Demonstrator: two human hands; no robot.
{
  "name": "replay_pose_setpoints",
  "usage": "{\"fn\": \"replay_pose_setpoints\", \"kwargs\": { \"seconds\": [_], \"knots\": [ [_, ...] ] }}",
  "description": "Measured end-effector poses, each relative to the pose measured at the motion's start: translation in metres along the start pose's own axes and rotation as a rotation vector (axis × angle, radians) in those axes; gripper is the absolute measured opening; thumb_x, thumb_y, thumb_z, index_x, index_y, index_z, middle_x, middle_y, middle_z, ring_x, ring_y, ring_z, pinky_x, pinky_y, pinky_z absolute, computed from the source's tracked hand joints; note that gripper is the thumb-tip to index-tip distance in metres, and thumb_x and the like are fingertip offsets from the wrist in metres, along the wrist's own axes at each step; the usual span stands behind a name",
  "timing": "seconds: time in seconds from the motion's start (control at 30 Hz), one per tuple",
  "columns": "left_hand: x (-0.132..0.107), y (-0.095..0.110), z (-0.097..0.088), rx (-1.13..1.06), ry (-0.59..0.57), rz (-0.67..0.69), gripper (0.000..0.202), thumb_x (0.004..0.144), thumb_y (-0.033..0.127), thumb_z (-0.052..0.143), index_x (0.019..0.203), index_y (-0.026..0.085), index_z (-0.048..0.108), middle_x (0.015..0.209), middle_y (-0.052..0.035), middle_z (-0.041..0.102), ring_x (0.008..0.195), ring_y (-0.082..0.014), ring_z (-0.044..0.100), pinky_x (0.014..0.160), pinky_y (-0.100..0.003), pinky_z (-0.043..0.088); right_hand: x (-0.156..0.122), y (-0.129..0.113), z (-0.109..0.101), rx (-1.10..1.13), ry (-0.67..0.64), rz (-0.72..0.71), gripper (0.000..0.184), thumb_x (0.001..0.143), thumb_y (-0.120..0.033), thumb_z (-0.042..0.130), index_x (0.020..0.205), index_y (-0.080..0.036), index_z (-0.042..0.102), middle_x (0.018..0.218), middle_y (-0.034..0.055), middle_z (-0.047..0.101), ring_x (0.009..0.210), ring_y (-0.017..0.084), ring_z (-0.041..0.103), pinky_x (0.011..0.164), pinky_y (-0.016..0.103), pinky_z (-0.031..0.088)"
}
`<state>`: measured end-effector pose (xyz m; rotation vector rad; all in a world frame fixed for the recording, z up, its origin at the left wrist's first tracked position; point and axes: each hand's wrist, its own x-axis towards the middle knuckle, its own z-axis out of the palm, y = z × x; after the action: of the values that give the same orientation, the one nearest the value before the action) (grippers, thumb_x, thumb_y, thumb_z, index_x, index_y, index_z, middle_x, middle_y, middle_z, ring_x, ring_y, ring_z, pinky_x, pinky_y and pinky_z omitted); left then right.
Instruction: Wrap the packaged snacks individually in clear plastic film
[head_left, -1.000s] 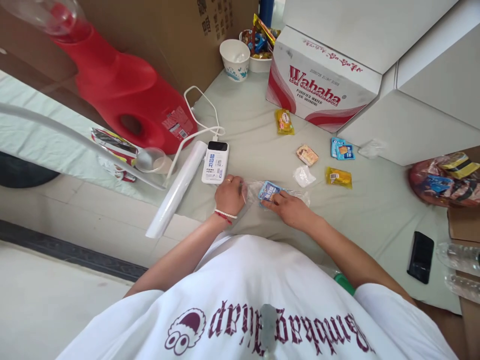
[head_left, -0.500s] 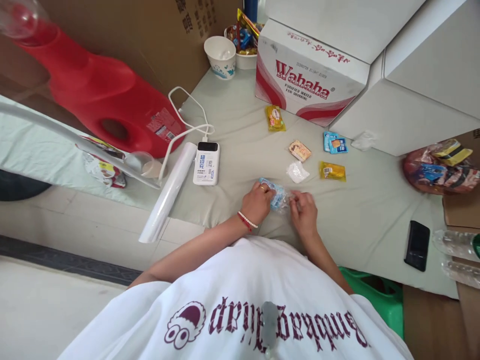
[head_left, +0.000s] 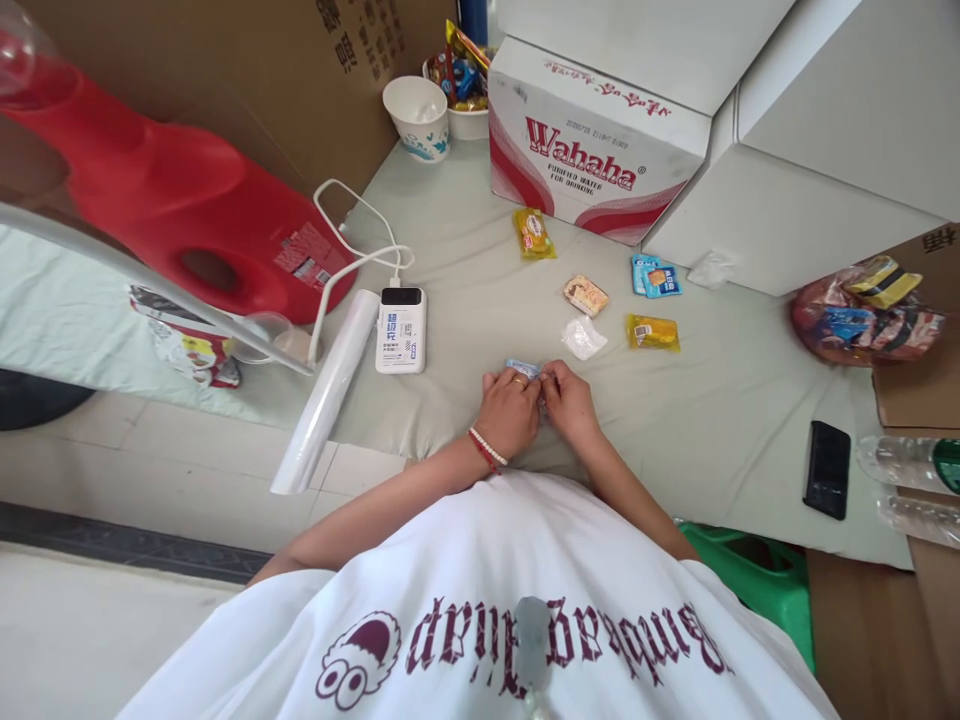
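A small blue packet [head_left: 523, 368] lies at the near edge of the cloth-covered surface, mostly covered by my fingers. My left hand [head_left: 510, 412] is closed over it, with a ring and bracelets showing. Right against it, my right hand [head_left: 570, 402] is pinched at the packet's right end; its fingertips are partly hidden. Beyond the hands lie a crumpled clear wrapper [head_left: 583, 338], a light brown-and-cream wrapped piece [head_left: 586, 296] and a yellow packet [head_left: 652, 332]. Farther off are two blue sachets [head_left: 655, 277] and another yellow packet [head_left: 533, 234].
To the left are a white power bank [head_left: 401, 332] with a cable, a plastic film roll [head_left: 326, 395] and a big red jug [head_left: 180, 190]. A Wahaha carton [head_left: 592, 150], a paper cup [head_left: 417, 120] and a snack tub [head_left: 470, 124] stand behind. A phone [head_left: 827, 470] lies right.
My right hand has moved left, up against my left hand. The clear wrap that stretched between the hands is now hidden, and less of the blue packet shows. The view has shifted slightly.
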<state>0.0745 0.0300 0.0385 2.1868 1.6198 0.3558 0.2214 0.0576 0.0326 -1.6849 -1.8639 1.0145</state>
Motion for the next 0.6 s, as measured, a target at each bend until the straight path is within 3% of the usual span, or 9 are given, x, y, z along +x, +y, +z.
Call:
{"fn": "replay_pose_setpoints", "kwargs": {
  "seconds": [0.13,0.27,0.37,0.43,0.5,0.6],
  "knots": [
    [-0.009,-0.012,0.0,-0.189,-0.02,0.007,0.059,0.092,0.018,0.044,0.151,0.015,0.048,0.115,-0.0131,0.076,0.11,-0.0302,0.066,0.095,-0.048,0.047,0.004,0.011,0.01,0.14,0.016,0.026,0.027,0.099,-0.038,0.042,0.101,-0.021,0.062,0.077,0.0005,0.065,0.073,0.018,0.059,0.071,0.028,0.048],
    [-0.013,-0.012,0.004,-0.1,-0.049,0.04,0.062,0.089,0.014,0.044,0.151,0.005,0.046,0.112,-0.0196,0.075,0.113,-0.0338,0.066,0.096,-0.05,0.047,0.0,0.014,0.012,0.152,0.034,-0.088,0.031,0.1,-0.033,0.04,0.113,-0.02,0.065,0.103,0.0083,0.07,0.095,0.021,0.064,0.088,0.034,0.053],
    [-0.018,-0.016,0.004,-0.165,0.012,0.103,0.065,0.088,0.01,0.043,0.153,0.011,0.044,0.117,-0.0167,0.075,0.111,-0.0297,0.066,0.096,-0.046,0.05,-0.001,0.012,0.015,0.034,-0.01,-0.203,0.035,0.101,-0.03,0.039,0.117,-0.018,0.068,0.108,0.0131,0.067,0.103,0.024,0.062,0.097,0.039,0.052],
    [-0.022,-0.023,0.003,-0.218,0.157,0.032,0.056,0.095,0.013,0.04,0.15,0.019,0.049,0.126,-0.0133,0.072,0.113,-0.0267,0.065,0.098,-0.044,0.05,-0.002,0.013,0.019,-0.008,-0.004,-0.226,0.036,0.101,-0.028,0.039,0.123,-0.017,0.067,0.108,0.014,0.066,0.102,0.024,0.062,0.096,0.04,0.053],
    [-0.021,-0.032,0.002,-0.185,0.306,-0.137,0.045,0.099,0.027,0.047,0.142,0.02,0.055,0.134,-0.0148,0.067,0.12,-0.03,0.061,0.103,-0.047,0.048,-0.004,0.014,0.024,0.003,0.04,-0.233,0.038,0.101,-0.026,0.04,0.129,-0.018,0.066,0.113,0.0143,0.064,0.104,0.024,0.062,0.097,0.041,0.054],
    [-0.013,-0.04,0.003,-0.083,0.285,-0.312,0.047,0.087,0.045,0.071,0.123,0.016,0.065,0.125,-0.0196,0.066,0.117,-0.0373,0.058,0.101,-0.052,0.047,-0.007,0.014,0.028,0.065,0.085,-0.222,0.037,0.102,-0.027,0.041,0.128,-0.021,0.067,0.114,0.0136,0.064,0.108,0.023,0.063,0.1,0.041,0.054]
  ]
}}
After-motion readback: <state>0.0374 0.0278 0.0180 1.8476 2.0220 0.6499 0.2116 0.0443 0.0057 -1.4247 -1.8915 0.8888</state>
